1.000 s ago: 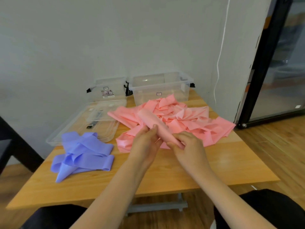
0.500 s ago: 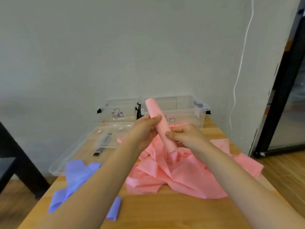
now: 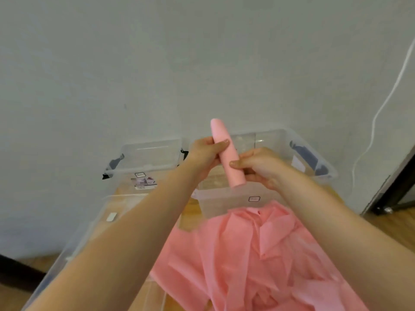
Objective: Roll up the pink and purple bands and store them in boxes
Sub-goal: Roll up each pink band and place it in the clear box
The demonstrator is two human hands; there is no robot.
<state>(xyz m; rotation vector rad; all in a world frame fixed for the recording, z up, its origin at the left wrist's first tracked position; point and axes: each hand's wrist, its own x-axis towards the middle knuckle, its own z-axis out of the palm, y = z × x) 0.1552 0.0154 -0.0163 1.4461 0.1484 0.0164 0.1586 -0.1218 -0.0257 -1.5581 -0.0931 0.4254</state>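
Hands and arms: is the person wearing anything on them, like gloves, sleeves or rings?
No. The left hand and the right hand are bare, with no gloves, and I can see no rings or watch. Both forearms are uncovered as far as the picture shows; no sleeves are in view. The fingernails look short and plain.

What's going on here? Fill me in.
A person is holding a rolled pink band up in both hands, the left hand round its upper part and the right hand round its lower part. The roll sits above the open clear box on the right, not yet inside it. More loose pink bands lie in a heap on the table below. A second clear box stands to the left.
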